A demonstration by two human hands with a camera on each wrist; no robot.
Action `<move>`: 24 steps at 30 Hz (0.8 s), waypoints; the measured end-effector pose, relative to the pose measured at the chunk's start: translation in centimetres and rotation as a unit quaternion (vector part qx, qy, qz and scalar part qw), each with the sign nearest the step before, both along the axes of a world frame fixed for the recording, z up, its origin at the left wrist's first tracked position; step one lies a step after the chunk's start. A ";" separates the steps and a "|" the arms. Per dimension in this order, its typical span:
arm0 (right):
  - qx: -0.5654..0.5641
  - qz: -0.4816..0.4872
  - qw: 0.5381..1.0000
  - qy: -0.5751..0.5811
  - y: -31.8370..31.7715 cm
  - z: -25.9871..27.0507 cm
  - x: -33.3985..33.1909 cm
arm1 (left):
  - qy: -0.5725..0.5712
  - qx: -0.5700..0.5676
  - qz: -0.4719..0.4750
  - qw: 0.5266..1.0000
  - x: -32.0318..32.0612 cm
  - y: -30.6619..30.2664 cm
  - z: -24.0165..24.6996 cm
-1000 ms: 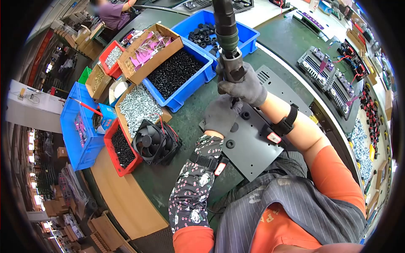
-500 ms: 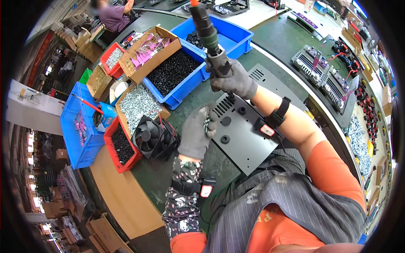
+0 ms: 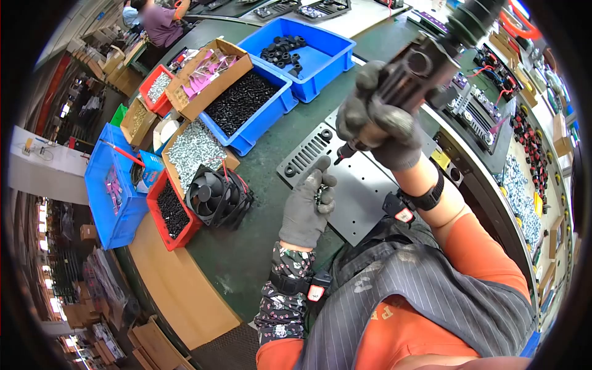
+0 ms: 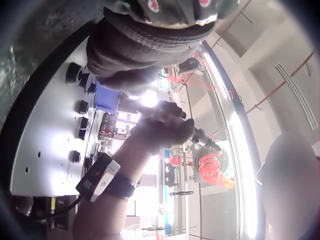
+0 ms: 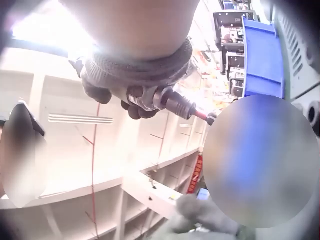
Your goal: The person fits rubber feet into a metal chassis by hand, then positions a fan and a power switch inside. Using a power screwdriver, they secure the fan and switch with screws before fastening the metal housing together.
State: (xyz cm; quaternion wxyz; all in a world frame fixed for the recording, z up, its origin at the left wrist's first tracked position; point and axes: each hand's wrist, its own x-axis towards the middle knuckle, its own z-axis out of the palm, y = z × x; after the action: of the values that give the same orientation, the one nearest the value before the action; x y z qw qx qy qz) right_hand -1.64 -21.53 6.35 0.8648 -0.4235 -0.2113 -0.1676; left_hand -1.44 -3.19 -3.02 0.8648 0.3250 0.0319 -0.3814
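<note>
Holding the driver (image 3: 413, 77), my right grip (image 3: 379, 120) has its fingers closed round it — the tip (image 3: 340, 157) over the grey plate (image 3: 364, 200) on the desk (image 3: 262, 176), though I can't tell if they touch. My left grip (image 3: 308, 206) curls its fingers round small metal parts (image 3: 319, 195) at the plate's edge, near the black fan (image 3: 209, 197)
</note>
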 end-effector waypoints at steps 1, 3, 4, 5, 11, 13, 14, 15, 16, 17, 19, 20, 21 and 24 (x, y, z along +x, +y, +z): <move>0.014 0.018 1.000 -0.007 -0.2 0.1 -0.8 | 0.003 0.002 -0.005 1.000 -0.4 -0.5 0.1; 0.022 -0.005 1.000 -0.011 -0.4 0.0 -1.9 | 0.006 0.018 0.028 0.999 -1.2 -1.4 0.9; 0.026 -0.010 1.000 -0.009 -0.6 -0.1 -2.2 | 0.003 0.013 0.023 1.000 -1.4 -1.5 0.8; 0.034 -0.003 0.999 -0.011 -0.9 -0.2 -2.6 | 0.005 0.017 0.018 1.000 -1.5 -1.6 0.4; 0.061 -0.018 0.998 -0.022 -1.8 -0.9 -3.6 | 0.014 0.002 -0.056 0.998 -2.2 -2.3 -0.2; 0.059 -0.021 0.998 -0.013 -2.0 -1.1 -3.7 | 0.029 0.013 -0.039 0.999 -2.5 -2.9 0.2; 0.058 -0.027 0.998 -0.019 -2.1 -1.2 -3.7 | 0.029 0.015 -0.039 0.999 -2.5 -3.1 0.4; 0.057 -0.033 0.998 -0.026 -2.1 -1.3 -3.7 | 0.047 -0.008 -0.048 0.998 -2.5 -3.3 0.5; 0.059 -0.034 0.997 -0.026 -2.2 -1.4 -3.7 | 0.066 -0.032 -0.057 0.996 -2.4 -3.4 0.7; 0.062 -0.033 0.997 -0.024 -2.3 -1.5 -3.9 | 0.065 -0.031 -0.057 0.996 -2.5 -3.5 0.9; 0.068 -0.032 0.997 -0.022 -2.4 -1.6 -4.0 | 0.119 -0.080 -0.067 0.987 -2.7 -3.7 1.3; 0.073 -0.027 0.997 -0.026 -2.4 -1.7 -4.1 | 0.119 -0.078 -0.067 0.987 -2.7 -3.9 1.4; 0.078 -0.023 0.996 -0.029 -2.4 -1.7 -4.2 | 0.128 -0.100 -0.075 0.984 -2.8 -4.0 1.5; 0.090 -0.017 0.995 -0.031 -2.5 -1.9 -4.8 | 0.155 -0.135 -0.082 0.975 -3.1 -4.6 1.3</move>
State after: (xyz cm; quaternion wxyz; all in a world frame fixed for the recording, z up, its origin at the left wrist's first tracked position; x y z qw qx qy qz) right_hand -6.44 -24.07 4.40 0.8894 -0.3424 -0.2145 -0.2137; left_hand -4.58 -7.84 -1.69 0.8509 0.1439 0.0871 -0.4976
